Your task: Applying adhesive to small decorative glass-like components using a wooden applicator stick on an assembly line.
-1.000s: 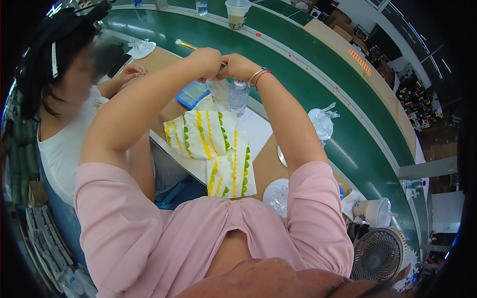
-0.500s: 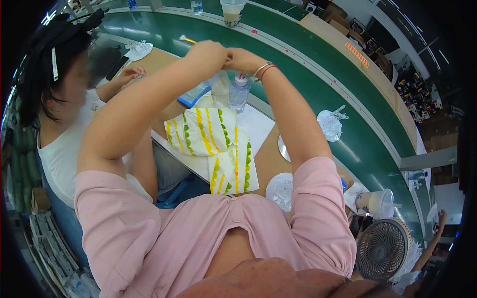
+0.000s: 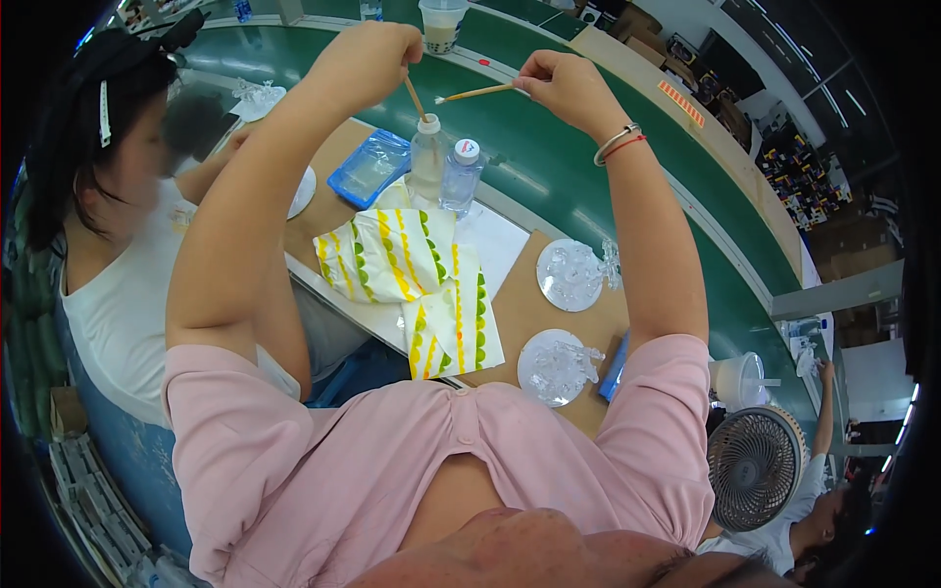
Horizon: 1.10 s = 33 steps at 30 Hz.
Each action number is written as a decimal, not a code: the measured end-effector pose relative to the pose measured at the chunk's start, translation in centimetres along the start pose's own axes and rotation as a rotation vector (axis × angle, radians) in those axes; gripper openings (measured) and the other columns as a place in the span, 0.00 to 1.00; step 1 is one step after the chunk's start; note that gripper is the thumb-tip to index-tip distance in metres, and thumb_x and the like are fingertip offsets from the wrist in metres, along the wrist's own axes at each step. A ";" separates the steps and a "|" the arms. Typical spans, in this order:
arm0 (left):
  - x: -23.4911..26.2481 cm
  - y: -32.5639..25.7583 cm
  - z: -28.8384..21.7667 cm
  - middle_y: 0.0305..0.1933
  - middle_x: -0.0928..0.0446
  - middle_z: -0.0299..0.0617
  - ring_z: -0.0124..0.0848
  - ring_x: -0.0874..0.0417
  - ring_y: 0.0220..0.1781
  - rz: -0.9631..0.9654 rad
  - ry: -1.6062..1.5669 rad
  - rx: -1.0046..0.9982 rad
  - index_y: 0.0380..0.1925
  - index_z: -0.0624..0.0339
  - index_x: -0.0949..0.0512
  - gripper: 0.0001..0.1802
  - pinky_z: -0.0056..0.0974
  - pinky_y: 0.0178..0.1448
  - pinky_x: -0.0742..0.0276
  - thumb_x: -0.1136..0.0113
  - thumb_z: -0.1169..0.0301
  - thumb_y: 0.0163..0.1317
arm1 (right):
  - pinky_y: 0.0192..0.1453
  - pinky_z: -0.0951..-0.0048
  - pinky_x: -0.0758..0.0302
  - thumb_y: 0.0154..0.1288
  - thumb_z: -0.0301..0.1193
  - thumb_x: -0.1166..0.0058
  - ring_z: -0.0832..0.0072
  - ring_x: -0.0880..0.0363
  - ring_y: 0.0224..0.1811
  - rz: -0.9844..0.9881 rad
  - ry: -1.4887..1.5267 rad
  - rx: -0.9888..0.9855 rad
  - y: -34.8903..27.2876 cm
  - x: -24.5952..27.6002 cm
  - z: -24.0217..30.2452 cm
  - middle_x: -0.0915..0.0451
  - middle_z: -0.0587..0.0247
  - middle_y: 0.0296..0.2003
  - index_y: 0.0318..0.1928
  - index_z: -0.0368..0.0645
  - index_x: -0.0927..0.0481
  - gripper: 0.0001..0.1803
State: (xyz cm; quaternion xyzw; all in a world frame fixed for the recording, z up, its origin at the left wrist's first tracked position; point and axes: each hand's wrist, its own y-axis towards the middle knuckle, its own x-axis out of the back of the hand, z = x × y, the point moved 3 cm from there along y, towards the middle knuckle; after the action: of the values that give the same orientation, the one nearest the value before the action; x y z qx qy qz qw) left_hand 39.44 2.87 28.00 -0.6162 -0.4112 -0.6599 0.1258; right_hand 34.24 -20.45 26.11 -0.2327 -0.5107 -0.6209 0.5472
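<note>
My left hand point(image 3: 371, 57) is closed on a thin brown stick point(image 3: 415, 96), which slants down into the mouth of an open clear bottle point(image 3: 427, 169). Its lower end is hard to make out inside. In my right hand point(image 3: 573, 90), a small brush point(image 3: 480, 92) with a wooden handle is pinched, its pale bristles pointing left above the bottle. Beside the open bottle stands a second clear bottle point(image 3: 461, 182) with a white cap. Below both lies a folded white cloth point(image 3: 400, 257) with yellow and green scalloped stripes.
A blue-edged packet point(image 3: 371, 169) lies left of the bottles. Plates of clear plastic pieces point(image 3: 557, 367) sit at right, near a fan point(image 3: 757, 468). A cup point(image 3: 442, 24) stands on the green conveyor point(image 3: 549, 147). A co-worker point(image 3: 127, 294) sits close at my left.
My hands, together above the capped bottle before, have moved apart, left hand up and leftward, right hand rightward. The stick and brush now show clearly, as does the open bottle.
</note>
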 end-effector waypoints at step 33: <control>13.0 -8.7 -6.4 0.27 0.19 0.47 0.39 0.16 0.31 -0.333 -0.176 0.067 0.30 0.65 0.22 0.07 0.36 0.37 0.21 0.39 0.82 0.49 | 0.49 0.65 0.24 0.47 0.28 0.39 0.61 0.19 0.44 0.346 -0.234 0.072 4.7 -14.1 3.3 0.17 0.57 0.38 0.38 0.45 0.17 0.13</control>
State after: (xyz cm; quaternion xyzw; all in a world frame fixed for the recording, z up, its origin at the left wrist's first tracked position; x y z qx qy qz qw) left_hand 26.28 8.29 37.11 -0.5906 -0.5386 -0.6009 -0.0011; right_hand 41.83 -10.76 17.20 -0.3679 -0.5449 -0.4678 0.5907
